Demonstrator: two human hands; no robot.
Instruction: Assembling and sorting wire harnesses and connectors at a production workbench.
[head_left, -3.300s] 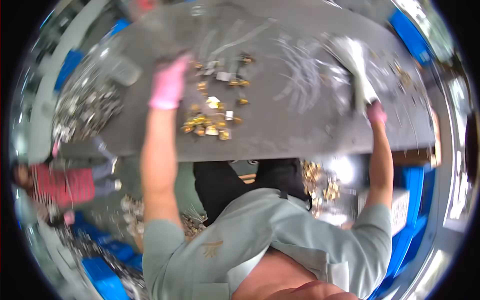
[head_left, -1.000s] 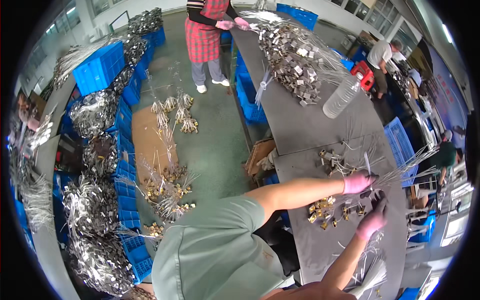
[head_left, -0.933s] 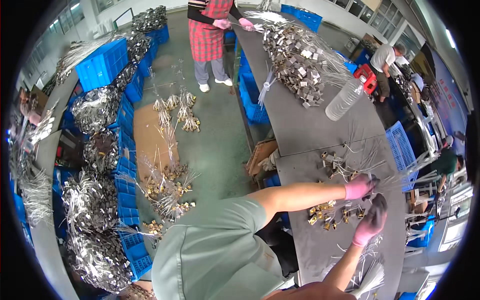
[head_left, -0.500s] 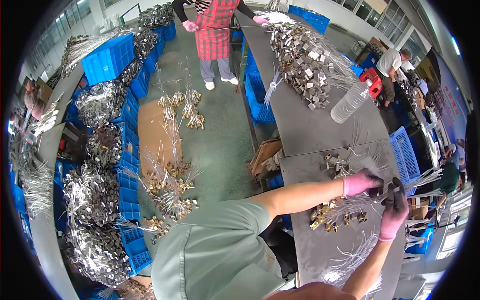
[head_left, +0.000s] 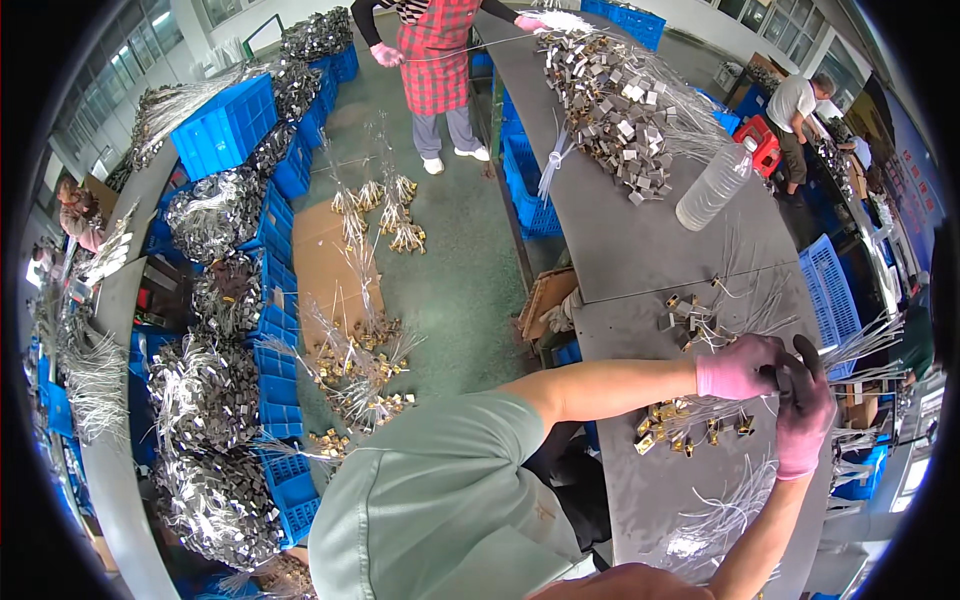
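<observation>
My left hand (head_left: 738,367), in a pink glove with dark fingertips, closes on a bundle of thin silvery wires (head_left: 858,345) at the right side of the grey table. Next to it, nearly touching, my right hand (head_left: 803,412) in a matching glove is closed on the same bundle. Wire tails fan out past the fingers to the right. Several small gold-coloured metal pieces (head_left: 672,420) at the other wire ends lie left of my hands. My fingers hide the gripped middle. A smaller group of wired metal pieces (head_left: 690,318) lies just beyond my left hand.
Loose white wires (head_left: 715,520) lie on the near table (head_left: 640,495). Farther off are a clear plastic bottle (head_left: 715,188) and a heap of wired grey blocks (head_left: 610,110). A blue crate (head_left: 830,295) stands beyond the table edge. A person in a checked apron (head_left: 436,65) stands across the aisle.
Both hands have come closer together around the wire bundle, the right hand moving up and its fingers rising beside the left. The whole view has shifted slightly.
</observation>
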